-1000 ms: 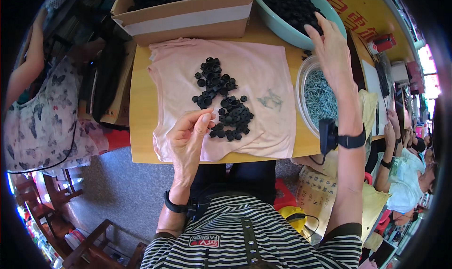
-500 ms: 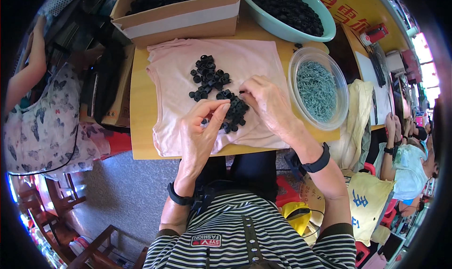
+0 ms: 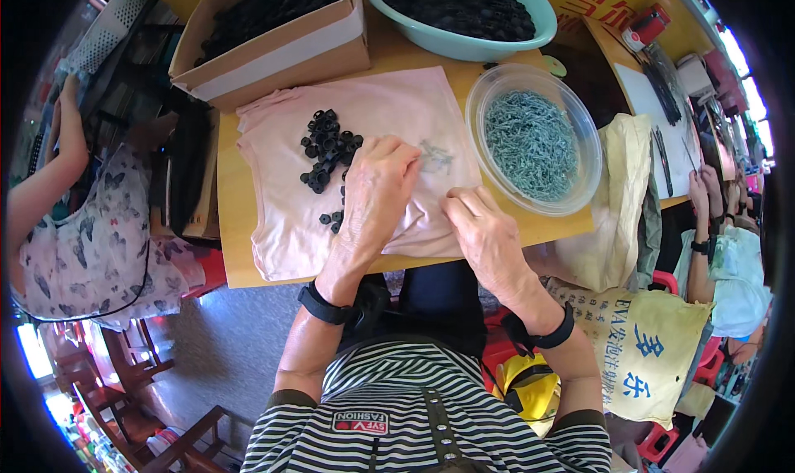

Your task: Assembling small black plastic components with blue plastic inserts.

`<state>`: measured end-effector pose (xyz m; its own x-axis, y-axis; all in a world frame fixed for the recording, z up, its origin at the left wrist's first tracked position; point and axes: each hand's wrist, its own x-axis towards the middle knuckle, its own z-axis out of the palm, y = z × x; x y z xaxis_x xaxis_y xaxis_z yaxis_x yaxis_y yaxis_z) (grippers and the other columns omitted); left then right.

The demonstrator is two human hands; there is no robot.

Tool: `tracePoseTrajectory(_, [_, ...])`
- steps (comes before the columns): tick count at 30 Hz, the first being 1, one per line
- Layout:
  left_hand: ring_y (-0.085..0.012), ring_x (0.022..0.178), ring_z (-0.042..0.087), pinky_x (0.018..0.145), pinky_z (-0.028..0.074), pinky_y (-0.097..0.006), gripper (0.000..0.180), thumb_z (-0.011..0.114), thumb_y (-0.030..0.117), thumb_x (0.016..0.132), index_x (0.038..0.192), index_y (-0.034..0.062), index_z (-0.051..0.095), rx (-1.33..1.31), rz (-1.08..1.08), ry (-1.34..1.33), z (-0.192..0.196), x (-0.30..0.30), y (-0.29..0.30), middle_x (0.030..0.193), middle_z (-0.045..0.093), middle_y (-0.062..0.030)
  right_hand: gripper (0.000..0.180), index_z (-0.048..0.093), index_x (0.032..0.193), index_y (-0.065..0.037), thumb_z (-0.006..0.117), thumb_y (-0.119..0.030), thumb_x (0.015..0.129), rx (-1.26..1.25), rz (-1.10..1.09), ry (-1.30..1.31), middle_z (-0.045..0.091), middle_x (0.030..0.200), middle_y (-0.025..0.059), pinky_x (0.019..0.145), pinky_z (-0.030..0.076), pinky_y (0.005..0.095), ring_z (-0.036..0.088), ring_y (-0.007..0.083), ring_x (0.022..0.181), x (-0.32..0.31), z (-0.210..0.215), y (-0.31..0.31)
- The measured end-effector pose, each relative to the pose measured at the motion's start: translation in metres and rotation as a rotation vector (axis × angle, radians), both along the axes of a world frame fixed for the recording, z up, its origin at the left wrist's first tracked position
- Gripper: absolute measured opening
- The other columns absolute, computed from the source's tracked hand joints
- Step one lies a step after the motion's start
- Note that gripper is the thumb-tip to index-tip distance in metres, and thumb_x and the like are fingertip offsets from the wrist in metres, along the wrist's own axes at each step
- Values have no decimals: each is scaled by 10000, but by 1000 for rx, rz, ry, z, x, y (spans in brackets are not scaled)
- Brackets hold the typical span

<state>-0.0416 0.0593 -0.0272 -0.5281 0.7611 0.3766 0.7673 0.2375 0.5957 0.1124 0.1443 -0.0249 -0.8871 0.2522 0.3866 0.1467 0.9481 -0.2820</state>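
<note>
On a pale pink cloth (image 3: 286, 216) lies a loose pile of small black plastic parts (image 3: 327, 146), some ring-shaped or hollow. My left hand (image 3: 377, 187) covers the pile's right side, its fingers curled together just left of a few small screws (image 3: 435, 154) on the cloth. What those fingers hold, if anything, is hidden. Low over the cloth's right edge is my right hand (image 3: 489, 233), thumb and fingertips pressed together; nothing can be made out between them. A clear round tub (image 3: 476, 100) full of greyish-green screws stands beyond it.
At the back of the wooden table (image 3: 236, 262) are a cardboard box (image 3: 290, 63) and a light green basin (image 3: 455, 49), both filled with black parts. A beige cloth (image 3: 617, 183) hangs at the right edge. Another person's arm (image 3: 62, 162) shows at far left.
The view has shifted. My hands have left the near end of the black pile: the left now reaches right across it, the right has come down to the cloth's right side. Small screws now show.
</note>
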Motion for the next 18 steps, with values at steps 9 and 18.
tracePoseTrajectory(9, [-292, 826, 540, 738, 443, -375, 144, 685, 108, 730, 838, 19, 653, -95, 70, 72, -6, 5, 8, 836, 589, -98, 204, 608, 904, -51, 635, 36, 722, -209, -75, 1, 573, 829, 62, 692, 492, 332, 581, 241, 817, 3, -4, 1])
tracePoseTrajectory(18, [-237, 776, 591, 726, 453, -314, 89, 669, 67, 762, 842, 27, 679, -36, 46, 68, 0, -4, 1, 835, 628, -84, 222, 606, 921, -65, 584, 0, 710, -195, -60, 26, 542, 862, 50, 720, 495, 301, 563, 219, 864, 3, -7, 0])
